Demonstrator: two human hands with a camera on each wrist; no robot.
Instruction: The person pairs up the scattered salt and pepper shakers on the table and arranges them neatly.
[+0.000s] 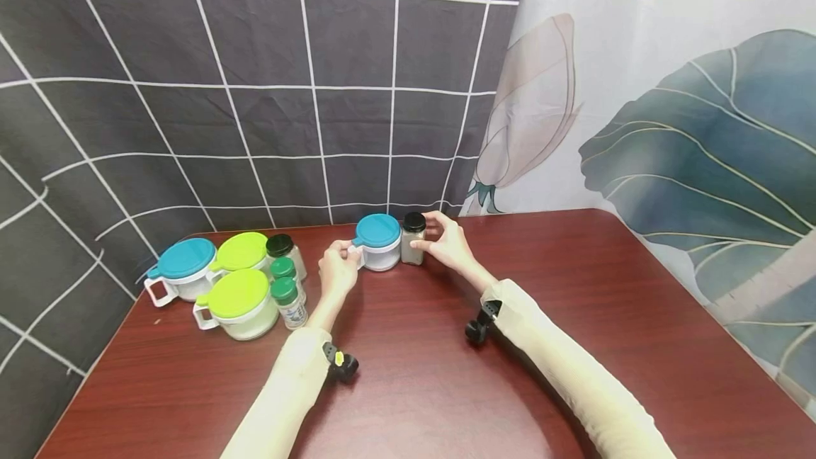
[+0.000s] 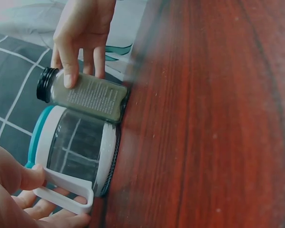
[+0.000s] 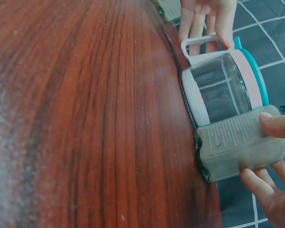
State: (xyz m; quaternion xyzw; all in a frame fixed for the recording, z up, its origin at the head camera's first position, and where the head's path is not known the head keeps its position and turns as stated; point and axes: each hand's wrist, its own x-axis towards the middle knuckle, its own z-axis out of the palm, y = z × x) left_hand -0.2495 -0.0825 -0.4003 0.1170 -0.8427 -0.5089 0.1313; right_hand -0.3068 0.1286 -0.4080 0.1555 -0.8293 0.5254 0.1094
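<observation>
A clear, white-rimmed canister with a blue lid (image 1: 377,231) stands upright at the back of the table. My left hand (image 1: 338,271) holds it by its white handle (image 2: 66,192), thumb at the handle's top and fingers behind. Right beside the canister stands a square glass spice jar (image 3: 242,142) with a black cap (image 1: 414,222), filled with greyish-green powder; printed text covers one face. From its right side my right hand (image 1: 449,243) grips this jar between thumb and fingers. Jar and canister stand side by side, their bases on the tabletop.
At the left stand another blue-lidded canister (image 1: 185,261), two green-lidded canisters (image 1: 242,251) (image 1: 239,296), a black-capped jar (image 1: 283,250) and two green-capped shakers (image 1: 283,269) (image 1: 290,303). A dark gridded cloth (image 1: 350,122) hangs behind the reddish-brown table (image 1: 408,388).
</observation>
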